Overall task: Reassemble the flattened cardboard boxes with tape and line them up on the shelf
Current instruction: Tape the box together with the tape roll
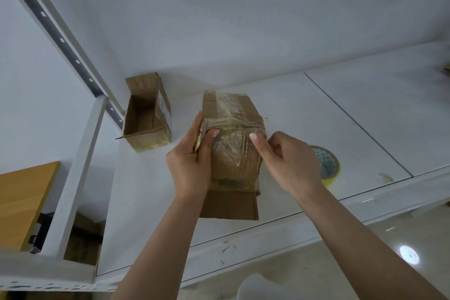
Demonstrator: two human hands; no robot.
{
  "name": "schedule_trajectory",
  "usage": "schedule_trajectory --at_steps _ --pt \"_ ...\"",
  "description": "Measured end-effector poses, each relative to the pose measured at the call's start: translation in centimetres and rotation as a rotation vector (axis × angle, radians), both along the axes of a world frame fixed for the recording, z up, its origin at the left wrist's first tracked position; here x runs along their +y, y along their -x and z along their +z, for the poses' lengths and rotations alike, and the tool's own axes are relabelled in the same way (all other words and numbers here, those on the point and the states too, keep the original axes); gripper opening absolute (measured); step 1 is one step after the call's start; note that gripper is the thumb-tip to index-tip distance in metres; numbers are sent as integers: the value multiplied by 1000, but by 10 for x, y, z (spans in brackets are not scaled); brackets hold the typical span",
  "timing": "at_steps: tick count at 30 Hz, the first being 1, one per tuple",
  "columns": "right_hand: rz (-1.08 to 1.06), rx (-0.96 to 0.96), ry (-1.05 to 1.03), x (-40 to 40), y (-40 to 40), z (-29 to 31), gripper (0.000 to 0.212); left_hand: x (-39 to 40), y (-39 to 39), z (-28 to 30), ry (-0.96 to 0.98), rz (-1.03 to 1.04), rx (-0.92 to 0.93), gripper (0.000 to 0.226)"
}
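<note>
The taped cardboard box (232,136) is held on the white shelf (316,109), near its front edge, with a loose flap (230,204) hanging toward the viewer. Clear tape is seen wrinkled over its top and near face, and the printing under the tape cannot be read. Its left side is covered by the left hand (192,161), whose fingers are curled round that edge while the thumb is pressed on the taped face. What the left hand pinches against the box, a thin pale strip, is hard to make out. The right hand (285,161) is closed with its fingers folded in and its thumb tip pressed on the tape at the box's upper right corner; whether a tape end is pinched there cannot be told. The inside of this box is hidden.

Right of the box, just behind the right hand, a yellow tape roll (326,165) lies flat on the shelf, its left part concealed by the hand. Left of the box and farther back, an open cardboard box (146,114) stands by the shelf upright (60,39); nothing is seen inside it. Beyond the shelf's left end, a wooden board (22,202) is cut off by the frame edge, and dark objects below it are indistinct.
</note>
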State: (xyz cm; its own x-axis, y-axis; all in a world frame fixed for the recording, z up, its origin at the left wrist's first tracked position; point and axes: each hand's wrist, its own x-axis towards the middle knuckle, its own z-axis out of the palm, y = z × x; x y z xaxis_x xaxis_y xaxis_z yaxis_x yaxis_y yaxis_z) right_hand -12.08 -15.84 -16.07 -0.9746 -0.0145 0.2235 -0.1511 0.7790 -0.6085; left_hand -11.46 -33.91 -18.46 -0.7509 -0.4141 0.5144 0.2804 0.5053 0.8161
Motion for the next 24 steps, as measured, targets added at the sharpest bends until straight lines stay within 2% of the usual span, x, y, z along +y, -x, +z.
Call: schedule_trajectory --at_steps 3,6,8,11,13,15,17,21,24 --pt "43 101 -111 -2 4 -1 53 4 -2 -1 -6 20 -7 48" --pt "60 186 -129 -3 5 0 48 4 -2 -1 -17 34 -32 45" --pt "108 167 -49 -1 4 2 55 0 -2 0 -14 52 -40 42" --pt "185 28 191 5 5 2 65 -4 -3 5 2 58 -33 42" --pt "203 62 116 2 4 0 63 -3 -6 8 7 50 -14 44" --pt "219 133 21 -3 4 -3 52 0 -8 8 -3 38 1 46" --pt "219 127 -28 -5 3 -5 48 1 -10 8 -8 35 5 47" --pt "162 18 17 -3 2 -6 63 0 -18 4 -24 17 5 50" --pt "136 69 -85 -5 4 -5 63 3 -25 -2 -42 -27 -14 56"
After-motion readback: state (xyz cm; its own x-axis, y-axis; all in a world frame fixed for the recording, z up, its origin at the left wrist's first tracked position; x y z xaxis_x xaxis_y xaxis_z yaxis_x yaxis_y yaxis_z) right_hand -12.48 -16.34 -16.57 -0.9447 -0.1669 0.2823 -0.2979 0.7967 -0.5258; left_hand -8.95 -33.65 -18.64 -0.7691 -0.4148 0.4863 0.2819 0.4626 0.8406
